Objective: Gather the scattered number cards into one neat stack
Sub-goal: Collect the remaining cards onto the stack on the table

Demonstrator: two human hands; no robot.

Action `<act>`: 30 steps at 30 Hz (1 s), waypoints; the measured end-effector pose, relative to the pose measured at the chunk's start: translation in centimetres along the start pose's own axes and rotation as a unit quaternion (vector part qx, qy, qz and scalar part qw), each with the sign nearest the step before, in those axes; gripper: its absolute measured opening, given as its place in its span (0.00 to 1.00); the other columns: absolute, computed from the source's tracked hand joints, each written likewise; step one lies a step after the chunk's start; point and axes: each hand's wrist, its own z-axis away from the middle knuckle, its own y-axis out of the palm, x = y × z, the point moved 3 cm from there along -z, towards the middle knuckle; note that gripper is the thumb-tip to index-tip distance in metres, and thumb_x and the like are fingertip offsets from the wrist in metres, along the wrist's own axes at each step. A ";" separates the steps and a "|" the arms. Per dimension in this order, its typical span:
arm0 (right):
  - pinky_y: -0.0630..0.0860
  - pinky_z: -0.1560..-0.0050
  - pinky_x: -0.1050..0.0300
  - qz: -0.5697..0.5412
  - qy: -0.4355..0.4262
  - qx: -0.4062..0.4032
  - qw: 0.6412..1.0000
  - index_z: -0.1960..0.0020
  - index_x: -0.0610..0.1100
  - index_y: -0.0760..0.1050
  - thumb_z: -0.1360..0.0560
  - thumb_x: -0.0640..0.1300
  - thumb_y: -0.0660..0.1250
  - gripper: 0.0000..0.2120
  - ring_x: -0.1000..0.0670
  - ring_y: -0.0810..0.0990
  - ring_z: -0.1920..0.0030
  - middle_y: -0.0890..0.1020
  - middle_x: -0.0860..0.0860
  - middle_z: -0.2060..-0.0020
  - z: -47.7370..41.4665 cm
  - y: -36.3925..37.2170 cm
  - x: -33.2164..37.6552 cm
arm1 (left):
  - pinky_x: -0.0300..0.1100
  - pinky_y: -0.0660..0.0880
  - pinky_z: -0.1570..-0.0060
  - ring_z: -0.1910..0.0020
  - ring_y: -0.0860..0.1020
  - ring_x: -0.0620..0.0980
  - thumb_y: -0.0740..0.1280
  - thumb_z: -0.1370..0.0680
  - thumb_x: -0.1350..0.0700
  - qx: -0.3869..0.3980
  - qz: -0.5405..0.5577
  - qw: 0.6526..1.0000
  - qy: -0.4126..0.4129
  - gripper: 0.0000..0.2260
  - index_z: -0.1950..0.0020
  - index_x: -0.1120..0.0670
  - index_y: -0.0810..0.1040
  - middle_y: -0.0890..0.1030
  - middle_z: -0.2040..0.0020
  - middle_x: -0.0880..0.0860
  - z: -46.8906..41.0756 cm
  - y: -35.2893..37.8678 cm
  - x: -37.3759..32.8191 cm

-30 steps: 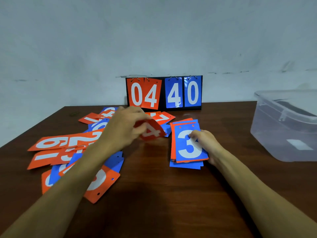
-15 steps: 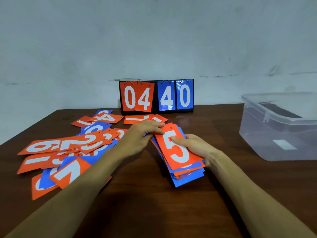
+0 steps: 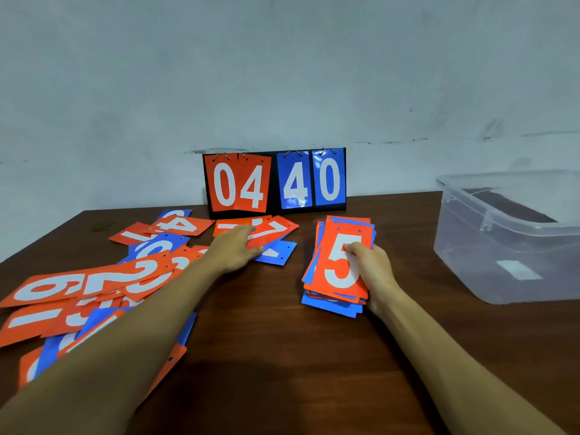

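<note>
A stack of orange and blue number cards (image 3: pixel 337 265) lies on the brown table, right of centre, with an orange 5 on top. My right hand (image 3: pixel 372 271) rests on the stack's right side, thumb on the 5, gripping it. My left hand (image 3: pixel 233 251) lies flat with fingers on an orange 7 card (image 3: pixel 273 229) near the back; whether it grips that card I cannot tell. A blue card (image 3: pixel 276 252) lies partly under it. Several loose orange and blue cards (image 3: pixel 94 284) are scattered over the table's left side, partly hidden by my left arm.
A flip scoreboard (image 3: pixel 274 182) reading 04 and 40 stands at the table's back edge against the wall. A clear plastic bin (image 3: pixel 514 237) sits at the right. Bare brown table top (image 3: pixel 266 356) lies between my arms.
My left hand left the stack and moved back-left onto the orange 7 card. The stack with the 5 on top was turned straighter under my right hand.
</note>
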 end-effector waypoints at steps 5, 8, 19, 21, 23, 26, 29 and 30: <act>0.79 0.64 0.54 0.026 0.000 0.025 0.999 0.52 0.48 0.75 0.22 0.42 0.63 0.02 0.47 0.83 0.60 0.83 0.46 0.57 -0.2 0.1 -0.1 | 0.51 0.64 0.33 0.34 0.70 0.53 0.59 0.19 0.48 -0.018 -0.176 0.981 0.077 0.19 0.31 0.52 0.70 0.73 0.32 0.55 -0.5 0.3 0.1; 0.80 0.61 0.54 0.046 0.000 0.035 0.998 0.48 0.46 0.75 0.22 0.43 0.63 0.04 0.47 0.84 0.59 0.83 0.46 0.56 -0.1 0.3 -0.1 | 0.47 0.68 0.39 0.38 0.71 0.52 0.57 0.19 0.44 -0.001 -0.209 0.973 0.099 0.20 0.34 0.53 0.73 0.74 0.37 0.54 0.7 0.4 -0.3; 0.81 0.60 0.52 0.078 0.009 0.053 0.996 0.44 0.47 0.73 0.22 0.44 0.64 0.07 0.46 0.84 0.57 0.83 0.46 0.55 0.6 0.6 0.0 | 0.52 0.70 0.35 0.33 0.68 0.58 0.71 0.29 0.40 0.012 -0.042 0.991 -0.124 0.30 0.33 0.56 0.70 0.68 0.31 0.59 2.0 -0.1 1.5; 0.81 0.58 0.52 0.079 0.010 0.052 0.995 0.43 0.47 0.73 0.22 0.44 0.64 0.08 0.46 0.84 0.56 0.83 0.46 0.54 0.6 0.6 0.0 | 0.53 0.68 0.33 0.31 0.66 0.60 0.73 0.30 0.43 0.047 -0.039 0.983 -0.172 0.35 0.30 0.57 0.66 0.66 0.29 0.60 1.4 -0.6 1.5; 0.81 0.57 0.51 0.078 0.014 0.051 0.996 0.43 0.47 0.72 0.22 0.44 0.64 0.08 0.46 0.84 0.56 0.83 0.46 0.53 0.5 0.5 -0.1 | 0.54 0.67 0.32 0.31 0.67 0.59 0.75 0.31 0.46 0.073 -0.024 0.979 -0.191 0.37 0.28 0.58 0.64 0.67 0.29 0.59 1.0 -1.1 1.3; 0.81 0.59 0.52 0.082 0.011 0.054 0.995 0.45 0.46 0.73 0.22 0.44 0.63 0.06 0.46 0.84 0.57 0.83 0.46 0.55 0.4 0.6 0.0 | 0.53 0.68 0.33 0.31 0.68 0.59 0.76 0.31 0.51 0.033 0.036 0.981 -0.189 0.37 0.27 0.58 0.63 0.68 0.29 0.59 1.0 -1.7 1.6; 0.80 0.61 0.53 0.087 0.007 0.055 0.995 0.45 0.46 0.73 0.22 0.43 0.63 0.07 0.46 0.84 0.58 0.83 0.46 0.55 0.3 0.6 -0.1 | 0.52 0.69 0.33 0.31 0.69 0.58 0.73 0.27 0.57 -0.038 0.111 0.981 -0.154 0.31 0.27 0.57 0.64 0.69 0.29 0.58 2.2 -2.4 2.1; 0.80 0.62 0.53 0.090 0.009 0.054 0.994 0.44 0.46 0.73 0.22 0.43 0.63 0.07 0.46 0.84 0.58 0.83 0.46 0.56 0.4 0.6 -0.1 | 0.51 0.69 0.34 0.32 0.70 0.57 0.71 0.25 0.57 -0.049 0.105 0.983 -0.141 0.29 0.27 0.58 0.65 0.69 0.29 0.58 2.8 -2.5 2.3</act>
